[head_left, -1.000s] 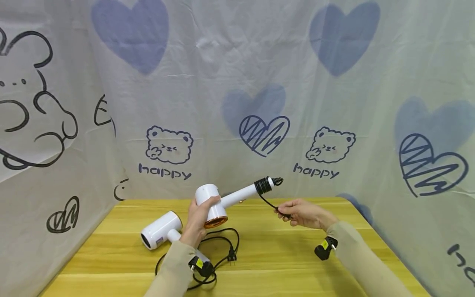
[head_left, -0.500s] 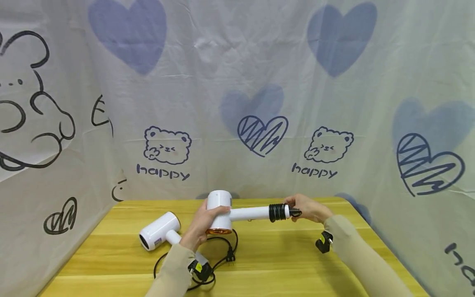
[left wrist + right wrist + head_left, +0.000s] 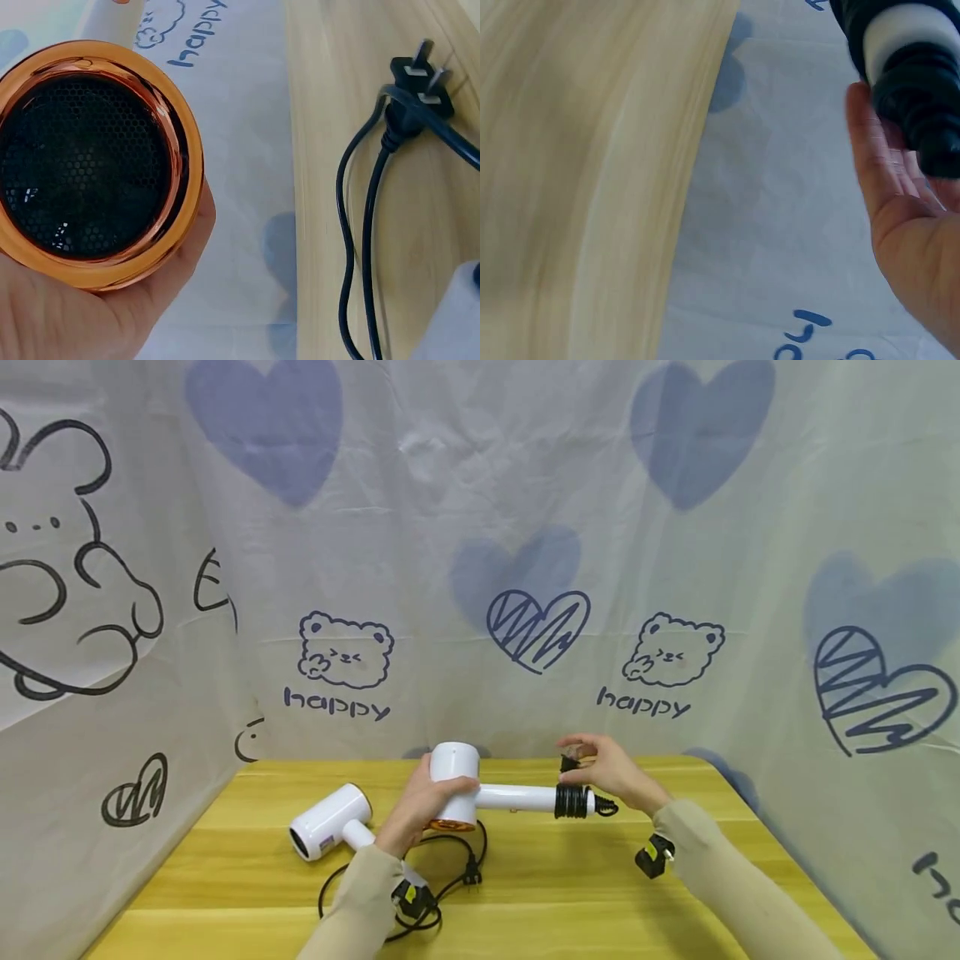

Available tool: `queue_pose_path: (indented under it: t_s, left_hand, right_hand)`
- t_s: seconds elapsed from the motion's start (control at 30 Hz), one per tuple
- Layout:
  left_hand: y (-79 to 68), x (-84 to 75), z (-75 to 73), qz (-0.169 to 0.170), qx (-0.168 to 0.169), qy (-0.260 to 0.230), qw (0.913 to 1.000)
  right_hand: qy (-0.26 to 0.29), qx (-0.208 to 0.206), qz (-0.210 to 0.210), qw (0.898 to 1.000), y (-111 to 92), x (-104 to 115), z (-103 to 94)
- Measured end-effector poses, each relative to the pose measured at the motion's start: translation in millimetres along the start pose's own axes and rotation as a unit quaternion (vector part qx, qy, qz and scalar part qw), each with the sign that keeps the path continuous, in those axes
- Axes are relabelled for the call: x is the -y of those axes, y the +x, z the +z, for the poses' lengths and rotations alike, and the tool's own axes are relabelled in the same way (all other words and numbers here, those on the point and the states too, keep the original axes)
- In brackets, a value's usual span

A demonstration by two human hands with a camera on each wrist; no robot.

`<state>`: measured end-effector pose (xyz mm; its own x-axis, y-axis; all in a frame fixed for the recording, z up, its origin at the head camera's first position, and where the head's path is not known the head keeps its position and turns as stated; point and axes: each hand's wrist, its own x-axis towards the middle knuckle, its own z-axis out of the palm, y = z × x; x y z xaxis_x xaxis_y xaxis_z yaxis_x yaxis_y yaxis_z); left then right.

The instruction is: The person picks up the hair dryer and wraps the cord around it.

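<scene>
My left hand grips the head of a white hair dryer, thumb across its front. The dryer is above the table, its handle pointing right. In the left wrist view the dryer's copper rim and dark mesh face the camera. A black cord is coiled tightly round the handle's end. Just behind that coil, my right hand holds the cord's black plug between thumb and fingers. In the right wrist view the handle end partly covers the right hand's fingers.
A second white hair dryer lies on the wooden table at left, partly behind the left forearm. Its loose black cord and two-pin plug lie beside it. Printed white cloth surrounds the table.
The dryer has shifted right, its handle swinging from tilted up to nearly level. My right hand has brought the plug from below the handle, round behind it, to above the coil.
</scene>
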<state>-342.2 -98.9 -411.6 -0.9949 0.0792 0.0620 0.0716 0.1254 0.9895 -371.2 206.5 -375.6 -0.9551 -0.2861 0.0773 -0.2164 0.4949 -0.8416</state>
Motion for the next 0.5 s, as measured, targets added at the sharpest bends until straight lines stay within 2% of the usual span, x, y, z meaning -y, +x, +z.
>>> queue_pose_path:
  t_s: [0.1,0.2,0.33,0.5]
  left_hand:
    - [0.5,-1.3,5.5,0.012,-0.007,0.019,0.9997]
    - [-0.5,0.3,11.8,0.018,-0.027,0.044,0.9985]
    - [-2.6,3.2,20.3,0.014,-0.044,0.059,0.9972]
    - [-2.0,3.1,26.9,0.02,-0.043,0.074,0.9961]
  right_hand:
    - [0.052,-0.006,0.015,0.998,-1.1,-2.9,2.6]
    - [0.068,0.007,0.01,0.998,-1.4,-7.1,7.1]
    - [0.02,0.02,-0.024,0.999,-1.0,-13.1,13.0]
    - [-0.029,0.016,-0.041,0.999,-2.3,-19.7,16.5]
